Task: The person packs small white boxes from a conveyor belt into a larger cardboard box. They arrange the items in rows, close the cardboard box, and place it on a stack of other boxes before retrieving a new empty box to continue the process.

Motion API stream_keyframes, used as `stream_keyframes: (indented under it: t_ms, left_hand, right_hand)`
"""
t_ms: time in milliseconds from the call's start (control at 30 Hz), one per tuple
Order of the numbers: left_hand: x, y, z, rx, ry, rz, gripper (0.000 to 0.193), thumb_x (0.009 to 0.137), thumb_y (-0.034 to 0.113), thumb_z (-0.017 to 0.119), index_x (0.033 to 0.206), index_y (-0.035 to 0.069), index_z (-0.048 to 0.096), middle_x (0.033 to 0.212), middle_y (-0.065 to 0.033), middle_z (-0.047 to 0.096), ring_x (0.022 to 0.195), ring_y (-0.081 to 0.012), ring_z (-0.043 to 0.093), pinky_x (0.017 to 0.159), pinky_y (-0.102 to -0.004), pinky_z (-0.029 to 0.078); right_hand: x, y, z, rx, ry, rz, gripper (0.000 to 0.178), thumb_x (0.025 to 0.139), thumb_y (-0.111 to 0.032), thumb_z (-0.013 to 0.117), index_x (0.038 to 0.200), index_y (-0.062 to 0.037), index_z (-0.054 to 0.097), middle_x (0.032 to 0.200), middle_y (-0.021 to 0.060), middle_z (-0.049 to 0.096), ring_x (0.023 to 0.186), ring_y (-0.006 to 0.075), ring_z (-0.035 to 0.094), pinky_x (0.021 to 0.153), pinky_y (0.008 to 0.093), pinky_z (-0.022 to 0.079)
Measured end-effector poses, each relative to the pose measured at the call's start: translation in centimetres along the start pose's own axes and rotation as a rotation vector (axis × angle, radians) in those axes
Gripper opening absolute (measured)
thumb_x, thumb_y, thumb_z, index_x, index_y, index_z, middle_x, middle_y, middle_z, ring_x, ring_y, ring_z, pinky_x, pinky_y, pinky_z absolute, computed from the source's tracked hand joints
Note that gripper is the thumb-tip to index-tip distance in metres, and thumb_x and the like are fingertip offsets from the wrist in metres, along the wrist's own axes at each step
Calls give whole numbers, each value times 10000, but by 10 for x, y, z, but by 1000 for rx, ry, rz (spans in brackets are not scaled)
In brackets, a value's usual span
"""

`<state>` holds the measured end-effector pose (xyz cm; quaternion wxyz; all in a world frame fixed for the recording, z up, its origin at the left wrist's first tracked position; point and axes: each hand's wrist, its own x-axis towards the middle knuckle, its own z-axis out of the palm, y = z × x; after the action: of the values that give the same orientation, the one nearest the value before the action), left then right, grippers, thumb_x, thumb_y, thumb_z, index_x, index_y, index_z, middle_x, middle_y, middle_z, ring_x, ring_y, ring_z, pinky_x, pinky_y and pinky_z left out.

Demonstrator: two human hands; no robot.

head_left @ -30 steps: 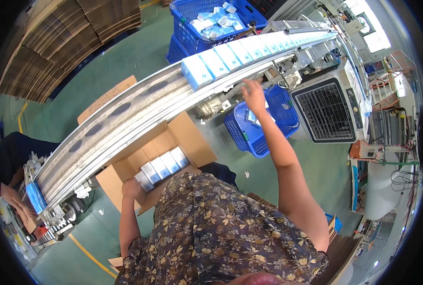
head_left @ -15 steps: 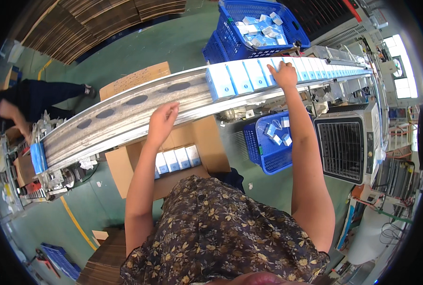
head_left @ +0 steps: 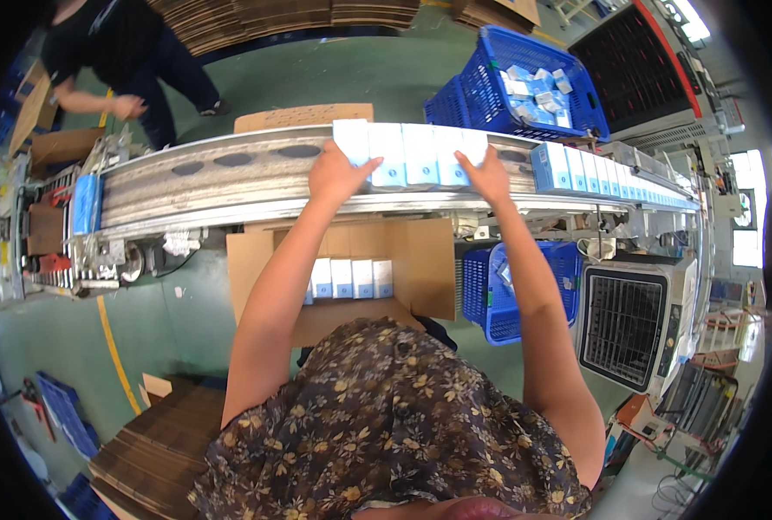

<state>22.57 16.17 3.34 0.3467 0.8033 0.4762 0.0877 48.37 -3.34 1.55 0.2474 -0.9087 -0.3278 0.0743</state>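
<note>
Several small white and light-blue boxes (head_left: 420,160) stand side by side in a row on the conveyor (head_left: 260,182). My left hand (head_left: 338,176) presses on the row's left end, its thumb over the front of the boxes. At the right end my right hand (head_left: 487,176) closes on the same row, so the boxes are squeezed between both hands. Below the belt, close to my body, an open cardboard carton (head_left: 431,269) holds more upright boxes (head_left: 342,279) of this kind. Farther right on the belt stands another line of boxes (head_left: 557,169), separated by a gap.
Behind the belt, a blue basket (head_left: 487,82) holds a heap of loose boxes. Another blue basket (head_left: 477,299) stands below my right forearm, beside an air cooler (head_left: 624,325). A co-worker (head_left: 130,52) stands at the far left. Flattened cartons (head_left: 156,451) lie lower left.
My left hand has come over to the boxes and now grips their left end. My right hand holds the right end; the grouped boxes have moved left, away from the line. The co-worker stands more upright.
</note>
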Motion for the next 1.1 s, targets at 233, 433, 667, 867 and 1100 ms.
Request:
stream_keyframes:
  t_ms: [233, 433, 667, 867, 1100]
  left_hand:
    - [-36, -55, -85, -213, 325, 151, 950, 650, 619, 835, 1160, -100, 481, 934, -241, 683, 890, -377, 686, 795, -417, 547]
    - [-169, -54, -160, -302, 737, 644, 983, 651, 574, 868, 1264, -61, 436, 1171, -177, 499, 1068, -281, 542, 890, -399, 474]
    - [-196, -198, -10, 195, 40, 242, 887, 844, 391, 761, 1441, -74, 299, 1310, -275, 447, 1165, -414, 519, 1008, -495, 414]
    - [-165, -213, -2, 79, -543, 332, 405, 954, 235, 608, 1318, 61, 570, 1149, -193, 615, 1018, -390, 604, 878, -470, 492]
    - [-164, -242, 55, 424, -977, 313, 370, 934, 236, 632, 1257, 71, 559, 1146, -217, 578, 990, -421, 623, 879, -487, 512]
  right_hand:
    - [-70, -104, -21, 290, 214, -141, 746, 768, -425, 820, 1286, 10, 507, 1142, 238, 651, 1053, 385, 645, 901, 437, 494]
    - [-217, -130, -52, 707, 562, -417, 587, 910, -162, 641, 1345, 66, 319, 1317, 188, 465, 1211, 278, 534, 1000, 433, 450]
    - [-277, -23, 71, -251, -422, -183, 889, 907, -518, 639, 1413, 139, 321, 1183, 354, 592, 1118, 471, 584, 936, 457, 495]
    - [-241, -25, 91, -103, -941, -64, 511, 941, -470, 549, 1107, -6, 682, 1124, 213, 684, 1063, 401, 637, 891, 478, 516]
    - [-256, -20, 177, -376, -1291, -263, 502, 934, -444, 553, 1057, 24, 687, 1127, 216, 678, 1078, 379, 632, 934, 454, 502]
